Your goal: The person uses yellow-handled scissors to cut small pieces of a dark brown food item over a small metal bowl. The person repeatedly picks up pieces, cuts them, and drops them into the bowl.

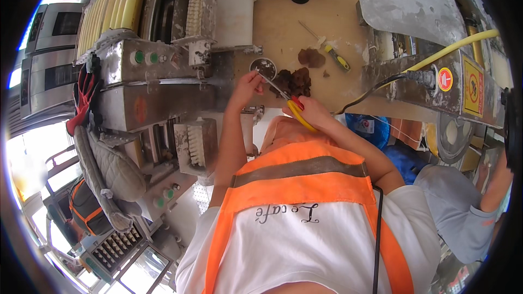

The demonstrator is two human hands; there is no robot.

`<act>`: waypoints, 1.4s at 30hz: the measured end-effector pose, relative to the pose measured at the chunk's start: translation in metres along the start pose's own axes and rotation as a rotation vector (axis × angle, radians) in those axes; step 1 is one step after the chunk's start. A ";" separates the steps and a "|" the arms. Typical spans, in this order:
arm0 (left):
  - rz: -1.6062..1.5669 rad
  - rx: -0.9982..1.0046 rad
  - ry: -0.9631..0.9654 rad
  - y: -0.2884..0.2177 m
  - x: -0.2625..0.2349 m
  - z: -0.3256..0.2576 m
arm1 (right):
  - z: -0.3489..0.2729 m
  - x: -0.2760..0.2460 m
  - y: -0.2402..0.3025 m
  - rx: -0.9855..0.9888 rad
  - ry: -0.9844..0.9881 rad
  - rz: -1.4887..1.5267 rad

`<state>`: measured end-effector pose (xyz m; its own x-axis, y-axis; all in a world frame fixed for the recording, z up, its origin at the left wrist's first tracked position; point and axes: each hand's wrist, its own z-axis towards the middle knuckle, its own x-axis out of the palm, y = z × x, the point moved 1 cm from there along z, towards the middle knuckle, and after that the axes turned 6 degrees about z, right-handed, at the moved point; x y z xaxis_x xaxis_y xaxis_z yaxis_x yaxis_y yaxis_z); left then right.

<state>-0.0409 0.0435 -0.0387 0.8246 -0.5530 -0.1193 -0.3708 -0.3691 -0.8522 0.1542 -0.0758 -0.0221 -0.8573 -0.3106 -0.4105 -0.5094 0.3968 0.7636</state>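
My right hand [311, 111] is closed round a tool [301, 116] with yellow-and-red handles and a long thin metal end; whether it is scissors or pliers I cannot tell. That end points up and left, to my left hand [247, 90]. My left hand's fingers are pinched together at the tip; what they hold, if anything, is too small to make out. Just beyond the tip stands a small round dish [263, 68] with dark contents and whitish bits. A dark brown crumbly heap [295, 82] lies beside the tool, and a flatter brown lump [311, 58] lies behind it.
A yellow-and-black handled tool [338, 59] and a thin metal rod [309, 30] lie on the tan worktop [343, 16]. Dusty metal machines [163, 100] flank it on the left. At right, a cable [389, 80] runs into a metal box [471, 84]. Another person's grey-clad leg [449, 196] is at the right.
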 end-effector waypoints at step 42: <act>-0.160 -0.052 -0.023 0.004 -0.012 0.011 | 0.009 0.000 0.001 0.200 0.165 0.292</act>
<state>-0.0474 0.0565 -0.0467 0.8841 -0.4673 0.0036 -0.2554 -0.4895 -0.8337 0.1528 -0.0674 -0.0255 -0.9532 -0.2878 -0.0927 -0.2644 0.6448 0.7172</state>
